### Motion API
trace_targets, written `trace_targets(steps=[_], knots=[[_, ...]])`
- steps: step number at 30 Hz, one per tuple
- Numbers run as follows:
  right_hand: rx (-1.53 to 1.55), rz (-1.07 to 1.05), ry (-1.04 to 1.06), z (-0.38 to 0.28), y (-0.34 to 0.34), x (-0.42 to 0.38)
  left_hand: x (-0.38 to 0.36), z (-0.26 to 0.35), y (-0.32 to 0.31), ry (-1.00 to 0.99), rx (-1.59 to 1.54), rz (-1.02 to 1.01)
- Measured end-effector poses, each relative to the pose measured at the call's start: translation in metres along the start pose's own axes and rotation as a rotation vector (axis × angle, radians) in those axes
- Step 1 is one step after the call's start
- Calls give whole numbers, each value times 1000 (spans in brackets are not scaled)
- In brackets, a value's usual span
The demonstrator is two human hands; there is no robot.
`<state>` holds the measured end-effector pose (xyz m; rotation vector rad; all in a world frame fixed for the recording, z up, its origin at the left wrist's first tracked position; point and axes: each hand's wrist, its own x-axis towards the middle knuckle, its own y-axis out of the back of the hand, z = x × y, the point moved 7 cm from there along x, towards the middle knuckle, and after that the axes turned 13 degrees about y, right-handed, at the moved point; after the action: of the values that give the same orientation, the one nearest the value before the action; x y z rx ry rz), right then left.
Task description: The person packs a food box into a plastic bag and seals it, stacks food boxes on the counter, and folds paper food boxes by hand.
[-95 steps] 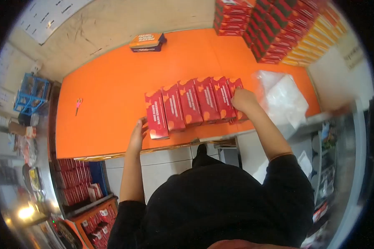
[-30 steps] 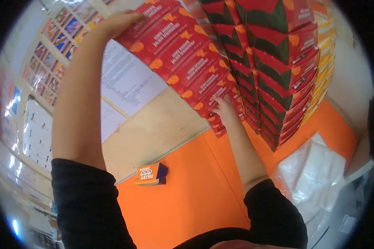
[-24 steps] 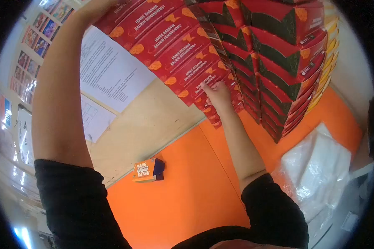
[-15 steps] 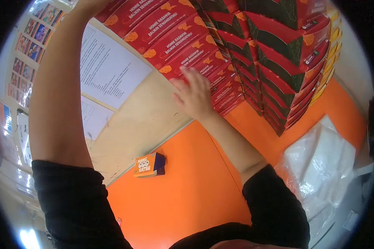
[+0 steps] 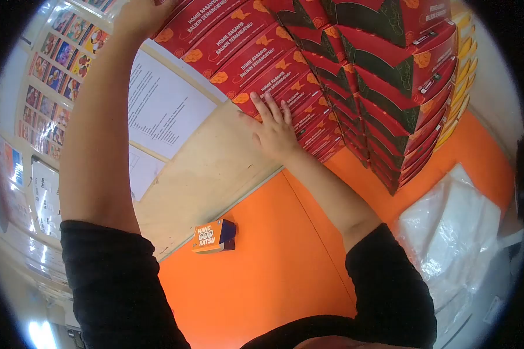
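A tall stack of red folded cardboard boxes (image 5: 262,55), printed with white lettering and orange food shapes, leans across the top of the view. My right hand (image 5: 273,128) lies against the lower part of its front side, fingers spread and nothing grasped. Up at the top edge, my left hand (image 5: 141,18) is beside the stack's upper left side. Its fingertips reach the boxes there, but most of the fingers are cut off or hidden, so their grip does not show.
A small orange and dark blue box (image 5: 214,236) stands on the orange tabletop (image 5: 256,279). White plastic-wrapped packs (image 5: 451,227) lie at the right. Printed sheets (image 5: 166,110) are on the pale wall, with a picture chart (image 5: 61,64) farther left. Yellow boxes (image 5: 461,87) sit behind the red stack.
My right hand was blurred and slightly higher; now its fingers rest spread on the boxes. More of my left hand shows at the top. The whole view has shifted slightly.
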<state>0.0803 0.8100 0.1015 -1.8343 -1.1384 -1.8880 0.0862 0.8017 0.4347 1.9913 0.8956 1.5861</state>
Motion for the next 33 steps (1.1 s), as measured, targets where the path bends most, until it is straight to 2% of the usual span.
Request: trace_targets(steps=[3,8,12,14,18,23,25,26,28,29,31,33], knots=[[14,-4,2,-2,3,2,1,-5,-2,26,-66,111],[-5,14,-9,-6,6,1,-7,-12,-7,16,-37,421],[57,-51,-51,-7,3,0,-12,-7,-21,-48,25,372],[64,-63,-60,-7,0,0,-4,-8,-30,-54,-67,251],[52,-22,-100,-10,1,-2,-16,2,-26,-134,-103,240],[136,49,-168,-34,17,-16,-15,2,-21,55,113,221],[279,-38,-38,-50,8,-22,-23,4,-17,44,116,264],[278,-35,-40,-50,3,-24,-27,5,-14,34,124,303],[534,-173,-146,-49,-21,-29,-25,4,-13,38,135,284],[534,-170,-147,-48,-25,-29,-24,2,-14,45,144,264],[676,-98,-533,-24,-34,-37,-23,1,-12,38,118,233],[607,-53,-490,-23,-34,-34,-21,2,-10,29,85,205]])
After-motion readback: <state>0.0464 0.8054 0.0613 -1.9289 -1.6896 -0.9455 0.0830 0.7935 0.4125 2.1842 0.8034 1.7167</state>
